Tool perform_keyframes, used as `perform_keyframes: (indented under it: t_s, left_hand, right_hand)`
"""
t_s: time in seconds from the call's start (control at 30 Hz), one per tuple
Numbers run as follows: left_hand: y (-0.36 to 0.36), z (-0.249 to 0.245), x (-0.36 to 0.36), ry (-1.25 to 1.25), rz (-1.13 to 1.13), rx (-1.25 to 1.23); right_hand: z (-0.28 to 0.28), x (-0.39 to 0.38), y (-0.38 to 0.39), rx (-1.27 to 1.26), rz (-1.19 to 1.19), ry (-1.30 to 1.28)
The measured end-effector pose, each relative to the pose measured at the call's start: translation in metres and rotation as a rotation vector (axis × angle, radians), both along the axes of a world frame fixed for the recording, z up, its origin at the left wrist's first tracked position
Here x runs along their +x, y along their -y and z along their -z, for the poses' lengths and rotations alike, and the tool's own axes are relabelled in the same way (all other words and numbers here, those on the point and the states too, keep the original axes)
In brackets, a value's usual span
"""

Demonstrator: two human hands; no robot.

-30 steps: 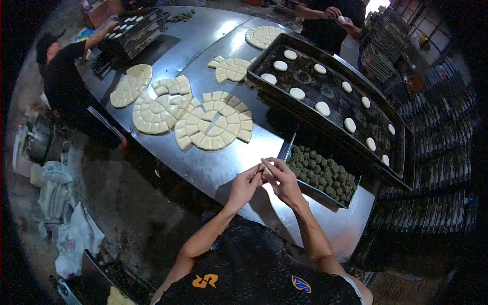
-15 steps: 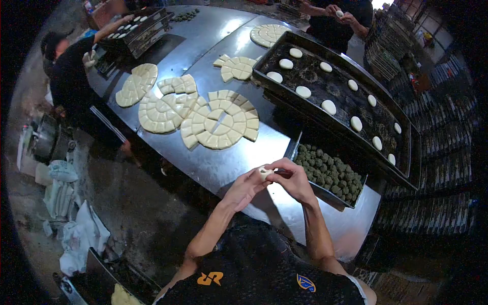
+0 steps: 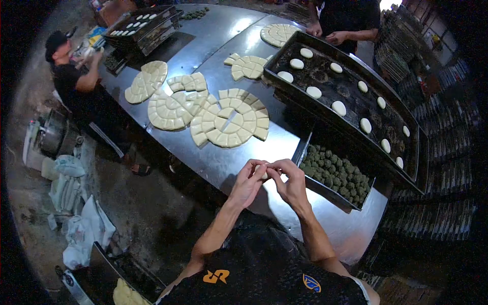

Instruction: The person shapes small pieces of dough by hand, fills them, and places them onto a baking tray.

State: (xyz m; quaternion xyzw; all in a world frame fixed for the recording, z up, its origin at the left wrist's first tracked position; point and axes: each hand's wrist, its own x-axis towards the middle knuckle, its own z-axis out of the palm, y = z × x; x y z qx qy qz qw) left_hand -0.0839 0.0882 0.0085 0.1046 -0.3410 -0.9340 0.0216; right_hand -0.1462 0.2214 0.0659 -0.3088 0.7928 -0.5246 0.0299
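Between my two hands, held above the near edge of the metal table, is a small piece of pale dough (image 3: 263,173), mostly covered by fingers. My left hand (image 3: 246,185) cups it from the left, and my right hand (image 3: 290,184) pinches at its edge with thumb and fingertips. Just right of my hands is a metal tray of dark green filling balls (image 3: 335,175). Beyond them on the table lie flat rounds of cut dough (image 3: 231,119), scored into small blocks.
A large black baking tray (image 3: 351,119) with rows of white dough pieces stands at the right. One co-worker (image 3: 76,76) stands at the left by another tray; another person (image 3: 351,25) works across the table. Stacked racks (image 3: 437,178) line the right side. White bags (image 3: 89,229) lie on the floor.
My fingers have closed further over the dough, hiding its opening. The left co-worker has straightened, arm drawn back from the tray. The person opposite has lowered their hands. The view has shifted slightly.
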Motion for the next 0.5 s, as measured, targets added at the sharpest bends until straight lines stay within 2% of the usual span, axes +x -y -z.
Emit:
perform_keyframes:
  t_s: [0.07,0.17,0.27,0.33,0.4,0.5]
  left_hand:
    - [0.003,0.002,0.000,-0.026,0.009,0.002]
    - [0.004,-0.008,0.005,-0.083,0.023,-0.074]
    - [0.005,-0.015,0.006,-0.094,0.068,-0.018]
    - [0.005,-0.020,0.004,0.007,0.014,0.055]
    - [0.004,-0.013,0.002,0.015,-0.026,0.052]
    - [0.002,-0.006,0.003,-0.034,-0.050,-0.012]
  right_hand:
    - [-0.001,0.001,0.003,-0.028,-0.020,-0.093]
    - [-0.010,0.006,0.008,-0.091,0.063,0.039]
    - [-0.003,-0.002,0.001,0.008,-0.016,-0.028]
    - [-0.002,-0.001,0.002,0.024,-0.016,-0.021]
    - [-0.003,0.005,0.009,-0.036,0.036,-0.173]
    - [-0.006,0.009,0.010,0.009,0.016,-0.108]
